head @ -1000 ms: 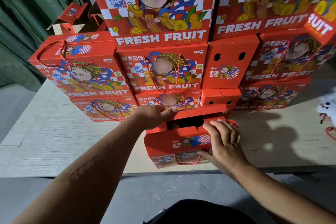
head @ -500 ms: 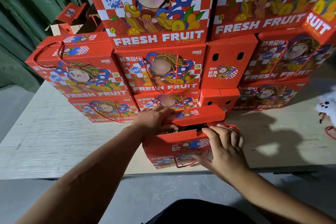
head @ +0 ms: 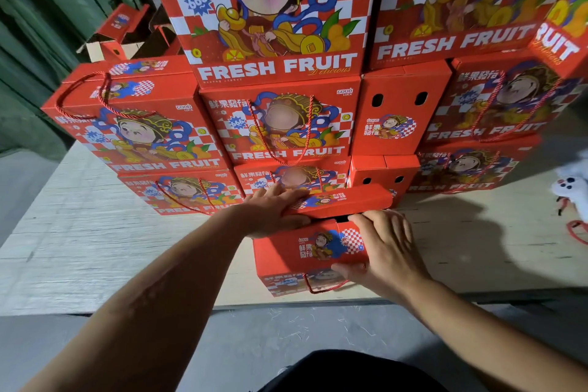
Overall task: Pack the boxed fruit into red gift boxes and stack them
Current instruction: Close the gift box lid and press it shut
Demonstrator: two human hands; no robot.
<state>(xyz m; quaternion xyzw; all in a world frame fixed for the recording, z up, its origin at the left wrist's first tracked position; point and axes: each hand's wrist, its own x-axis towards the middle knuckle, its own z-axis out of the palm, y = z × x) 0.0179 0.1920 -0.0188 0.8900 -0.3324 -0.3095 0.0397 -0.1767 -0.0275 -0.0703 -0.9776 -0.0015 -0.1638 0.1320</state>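
Closing: you are folding a gift box (head: 302, 256) shut at the near edge of the surface (head: 95, 232).
Left hand (head: 273, 212): you are laying it flat, fingers spread, on the far flap (head: 343, 200), clamped on nothing.
Right hand (head: 386, 248): you are pressing it open-palmed on the near flap (head: 313, 242), thumb on the front.
Stack (head: 280, 124): sitting just behind, several boxes high.
Gap: a dark slit is showing between the flaps.

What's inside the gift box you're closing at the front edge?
Contents cannot be seen. The gift box shows only a dark slit under its far flap. The left hand presses that flap; the right hand covers the near flap.
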